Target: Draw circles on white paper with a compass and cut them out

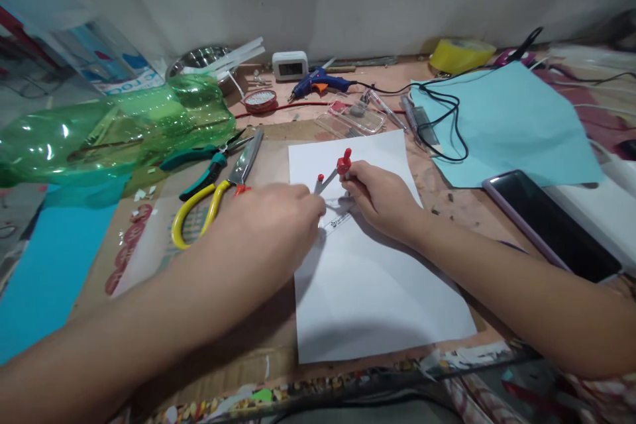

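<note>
A white sheet of paper (368, 278) lies on the cardboard-covered table in front of me. Over its upper part both hands work a red-topped drawing compass (342, 167). My right hand (380, 195) is closed around the compass just below its red head. My left hand (271, 222) is curled, fingertips pinched at the compass's lower leg near the paper; a small white ruler-like strip (340, 222) shows under the hands.
Yellow-handled snips (213, 202) and teal pliers (206, 169) lie to the left. A green plastic bottle (114, 129) lies far left. A blue glue gun (320, 84), light blue paper (511, 122), black cable (447, 112) and a phone (549, 225) sit behind and right.
</note>
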Demonstrator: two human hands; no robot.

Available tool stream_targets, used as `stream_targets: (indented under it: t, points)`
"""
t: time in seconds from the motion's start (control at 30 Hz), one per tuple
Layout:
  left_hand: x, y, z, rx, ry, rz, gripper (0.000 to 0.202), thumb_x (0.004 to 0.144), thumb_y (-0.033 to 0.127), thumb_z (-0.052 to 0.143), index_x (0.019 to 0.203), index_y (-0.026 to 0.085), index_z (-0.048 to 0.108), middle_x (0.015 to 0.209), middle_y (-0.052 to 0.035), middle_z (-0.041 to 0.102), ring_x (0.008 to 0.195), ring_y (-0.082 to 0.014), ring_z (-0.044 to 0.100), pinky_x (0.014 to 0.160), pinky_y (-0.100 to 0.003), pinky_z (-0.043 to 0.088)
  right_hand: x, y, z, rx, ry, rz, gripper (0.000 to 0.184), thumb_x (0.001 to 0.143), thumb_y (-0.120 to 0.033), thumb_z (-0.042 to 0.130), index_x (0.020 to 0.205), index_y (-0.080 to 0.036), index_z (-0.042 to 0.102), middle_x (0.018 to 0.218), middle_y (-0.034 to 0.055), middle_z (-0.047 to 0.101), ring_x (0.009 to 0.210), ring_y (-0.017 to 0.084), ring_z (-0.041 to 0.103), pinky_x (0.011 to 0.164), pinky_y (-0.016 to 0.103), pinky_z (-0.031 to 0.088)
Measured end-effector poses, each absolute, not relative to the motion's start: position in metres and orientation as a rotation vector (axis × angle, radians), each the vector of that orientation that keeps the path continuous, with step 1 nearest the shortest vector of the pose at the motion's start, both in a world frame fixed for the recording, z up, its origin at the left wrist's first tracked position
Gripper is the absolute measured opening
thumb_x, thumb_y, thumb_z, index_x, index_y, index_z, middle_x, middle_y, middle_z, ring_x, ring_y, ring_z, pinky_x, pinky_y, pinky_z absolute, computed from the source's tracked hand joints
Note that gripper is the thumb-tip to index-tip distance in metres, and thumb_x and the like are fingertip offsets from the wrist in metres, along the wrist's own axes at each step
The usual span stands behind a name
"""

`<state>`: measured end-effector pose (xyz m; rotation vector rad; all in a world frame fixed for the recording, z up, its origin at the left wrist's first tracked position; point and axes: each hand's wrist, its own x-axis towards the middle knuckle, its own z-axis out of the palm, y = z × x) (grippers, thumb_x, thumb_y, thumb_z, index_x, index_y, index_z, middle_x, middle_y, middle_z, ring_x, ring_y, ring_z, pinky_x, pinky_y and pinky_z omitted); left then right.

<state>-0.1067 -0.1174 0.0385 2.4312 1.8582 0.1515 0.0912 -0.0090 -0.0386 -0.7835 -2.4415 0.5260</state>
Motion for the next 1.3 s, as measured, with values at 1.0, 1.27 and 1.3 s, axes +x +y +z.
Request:
stream_targets:
  t: [1.0,1.27,1.3]
  points:
    - [-0.131,-0.086,0.013,2.185,1.793,0.228,0.055,0.082,0.051,0.072,0.125,0.018,0.06,0.117,-0.0125,0.069,0.102,-0.0309,0.066,0.083,-0.039,0.051,0.091,-0.009,-0.038,-0.79,-2.438,0.537,0.014,0.1,-0.029,0.04,0.092,-0.023,0.05,0.079,0.0039,0.065,0.068,0.02,0.055,0.063,0.031,0.037]
    - [-0.126,-0.082,0.011,2.159,1.724,0.463,0.036,0.093,0.04,0.059,0.122,0.02,0.067,0.12,-0.0104,0.072,0.108,-0.0281,0.066,0.091,-0.039,0.051,0.091,-0.009,-0.039,-0.766,-2.434,0.539,0.014,0.1,-0.028,0.04,0.092,-0.023,0.051,0.08,0.0039,0.066,0.07,0.02,0.056,0.064,0.031,0.039]
    - [-0.127,-0.081,0.012,2.147,1.67,0.514,0.035,0.096,0.037,0.054,0.123,0.02,0.068,0.123,-0.0085,0.073,0.109,-0.026,0.066,0.093,-0.037,0.05,0.091,-0.008,-0.039,-0.76,-2.433,0.538,0.014,0.1,-0.028,0.04,0.093,-0.023,0.051,0.08,0.0038,0.066,0.07,0.02,0.056,0.064,0.031,0.039]
